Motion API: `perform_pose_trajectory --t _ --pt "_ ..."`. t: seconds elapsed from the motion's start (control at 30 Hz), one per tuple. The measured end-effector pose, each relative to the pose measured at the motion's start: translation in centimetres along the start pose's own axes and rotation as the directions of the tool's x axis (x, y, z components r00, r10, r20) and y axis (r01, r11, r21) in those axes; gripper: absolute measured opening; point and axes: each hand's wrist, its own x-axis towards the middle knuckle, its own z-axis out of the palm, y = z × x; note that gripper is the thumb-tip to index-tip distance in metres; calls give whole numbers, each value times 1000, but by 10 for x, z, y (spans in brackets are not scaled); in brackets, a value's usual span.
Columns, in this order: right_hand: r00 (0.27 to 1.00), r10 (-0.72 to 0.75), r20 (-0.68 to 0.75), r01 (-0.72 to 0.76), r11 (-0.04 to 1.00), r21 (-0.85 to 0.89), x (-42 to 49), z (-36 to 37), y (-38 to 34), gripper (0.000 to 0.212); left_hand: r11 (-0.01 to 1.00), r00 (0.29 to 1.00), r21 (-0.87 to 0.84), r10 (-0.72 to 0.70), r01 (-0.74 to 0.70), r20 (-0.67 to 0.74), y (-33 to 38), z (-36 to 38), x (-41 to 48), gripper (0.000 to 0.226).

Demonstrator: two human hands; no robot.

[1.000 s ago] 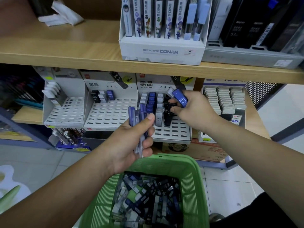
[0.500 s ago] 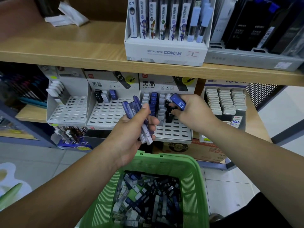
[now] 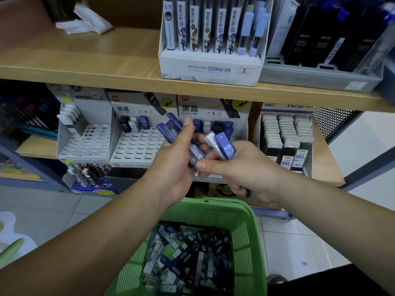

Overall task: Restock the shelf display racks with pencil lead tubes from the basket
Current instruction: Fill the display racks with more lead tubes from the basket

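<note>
— Where are the tubes?
— Your left hand (image 3: pixel 175 167) grips a fan of blue plastic pencil lead tubes (image 3: pixel 171 133); your right hand (image 3: pixel 241 171) clasps a blue HB tube (image 3: pixel 226 149). More fill the green plastic basket (image 3: pixel 213 207) below.

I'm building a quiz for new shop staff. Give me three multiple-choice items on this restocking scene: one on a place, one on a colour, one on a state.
1. Where does the green basket sit?
A) on the top shelf
B) below both hands, nearest the camera
C) inside a rack

2. What colour is the HB 0.7 tube held in the right hand?
A) red
B) blue
C) yellow

3. What is the left hand doing?
A) lying flat on the shelf
B) hanging empty
C) gripping a bunch of tubes

Answers:
1 B: it fills the lower frame under the arms.
2 B: its printed face is blue.
3 C: its fingers and thumb curl round several blue tubes.
</note>
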Motion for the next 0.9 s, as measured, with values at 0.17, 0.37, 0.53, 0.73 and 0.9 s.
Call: perform_pose_trajectory --t 0.17,0.37,0.53,0.73,0.9 --pt "993 96 -62 -85 985 150 0 -13 5 27 998 999 -63 -19 17 -26 -3 6 -1 29" --pt "992 109 -61 -92 969 228 -2 -6 10 40 993 999 -121 -9 4 -34 -1 4 -5 23" --pt "992 106 -71 -87 968 234 -2 1 10 39 994 1000 -109 -19 17 -23 -7 10 -8 31" --pt "976 95 -196 -33 954 298 4 9 18 50 989 1000 -150 -14 11 -24 -14 12 -2 32" --pt "979 111 -170 -51 946 320 4 -2 15 46 965 999 -261 -39 36 -7 4 2 4 23"
